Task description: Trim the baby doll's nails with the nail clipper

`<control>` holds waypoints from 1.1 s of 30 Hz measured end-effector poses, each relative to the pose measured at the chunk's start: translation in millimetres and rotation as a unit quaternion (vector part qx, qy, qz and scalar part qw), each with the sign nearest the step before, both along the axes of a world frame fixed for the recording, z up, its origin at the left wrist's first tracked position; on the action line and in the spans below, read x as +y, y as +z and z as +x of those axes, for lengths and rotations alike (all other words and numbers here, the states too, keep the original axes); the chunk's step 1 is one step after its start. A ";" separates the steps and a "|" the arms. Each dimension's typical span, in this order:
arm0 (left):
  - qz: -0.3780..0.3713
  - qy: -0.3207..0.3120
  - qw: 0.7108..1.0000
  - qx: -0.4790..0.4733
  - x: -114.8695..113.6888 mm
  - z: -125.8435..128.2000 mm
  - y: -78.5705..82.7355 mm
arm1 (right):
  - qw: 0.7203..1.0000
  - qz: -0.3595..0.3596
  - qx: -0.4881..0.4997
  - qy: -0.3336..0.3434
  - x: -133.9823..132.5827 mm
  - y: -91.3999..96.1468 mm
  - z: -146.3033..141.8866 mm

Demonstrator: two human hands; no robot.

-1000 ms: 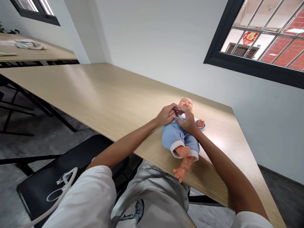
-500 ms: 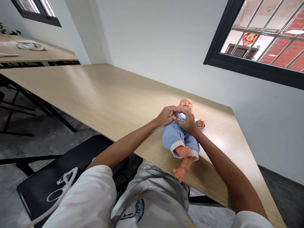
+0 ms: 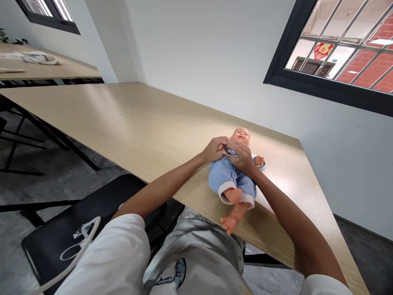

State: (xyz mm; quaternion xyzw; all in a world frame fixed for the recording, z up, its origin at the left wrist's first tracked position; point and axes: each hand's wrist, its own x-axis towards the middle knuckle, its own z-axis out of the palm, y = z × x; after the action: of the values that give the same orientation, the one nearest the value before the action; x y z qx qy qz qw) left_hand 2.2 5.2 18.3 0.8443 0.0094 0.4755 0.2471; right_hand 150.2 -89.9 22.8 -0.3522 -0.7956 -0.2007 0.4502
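A baby doll (image 3: 225, 176) in blue and white clothes lies on its back on the wooden table, its feet towards me and hanging over the near edge. My left hand (image 3: 212, 150) is closed around the doll's small hand (image 3: 221, 146) at the left of its chest. Above the chest, my right hand (image 3: 243, 156) grips small metal nail clippers (image 3: 226, 150), whose tip is at the doll's fingers. My fingers partly hide the clippers and the doll's upper body. The doll's other hand (image 3: 259, 160) rests free on the right.
The long table (image 3: 138, 123) runs along a white wall with a barred window (image 3: 337, 45). To my left is a black chair (image 3: 52, 237) with a pale cable (image 3: 89, 241) on it. Cloth items (image 3: 39, 58) lie on a farther table.
The clippers' lever has come down as my right fingers closed and tilted over it. The doll's legs have shifted slightly left. My left hand has barely moved.
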 end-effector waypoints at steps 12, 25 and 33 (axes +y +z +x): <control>-0.009 0.011 1.000 0.012 -0.3 -0.8 0.4 | 1.000 -0.005 0.016 0.007 -2.4 1.1 -3.8; -0.026 0.012 0.999 0.022 -2.3 -1.9 2.5 | 1.000 0.014 -0.027 0.003 -5.0 5.3 -3.7; -0.031 0.013 0.999 0.029 -1.8 -2.2 1.9 | 0.999 -0.005 -0.051 -0.006 -6.4 8.0 -4.0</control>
State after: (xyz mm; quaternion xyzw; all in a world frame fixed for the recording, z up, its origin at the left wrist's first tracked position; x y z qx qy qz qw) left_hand 0.0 3.3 20.2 0.8494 0.0426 0.4536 0.2665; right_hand 146.3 -96.2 30.8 -0.3487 -0.8165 -0.2174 0.4056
